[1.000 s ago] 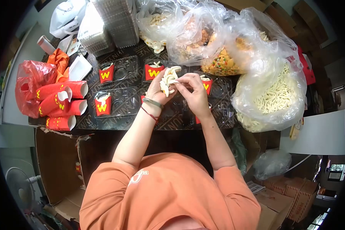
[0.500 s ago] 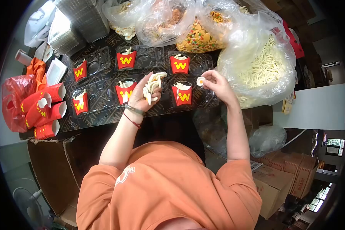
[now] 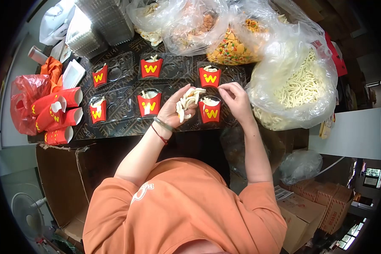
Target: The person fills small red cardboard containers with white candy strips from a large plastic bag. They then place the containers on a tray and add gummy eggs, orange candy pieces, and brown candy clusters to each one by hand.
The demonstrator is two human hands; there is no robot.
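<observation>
Several cream, ring- and strip-shaped pieces [image 3: 186, 104] lie in my left hand [image 3: 170, 111], palm up with its fingers curled round them. My right hand [image 3: 236, 98] is beside the upper-right red carton [image 3: 209, 78], thumb and fingertips bent together; whatever they may hold is too small to make out. Below that carton, between my hands, stands another red carton [image 3: 210, 113] with pale pieces at its top. Four further cartons with yellow logos lie in clear plastic trays to the left, one of them [image 3: 149, 104] just left of my left hand.
A bag of pale strips [image 3: 300, 86] lies at the right, a bag of orange and green pieces [image 3: 233, 47] at the back. Stacked clear trays [image 3: 86, 40] stand back left, nested red cartons [image 3: 57, 114] at far left. A cardboard box [image 3: 57, 182] stands below the table edge.
The round white and orange piece between my right fingertips is no longer visible. My right hand has moved toward the upper-right carton. The whole view has shifted slightly.
</observation>
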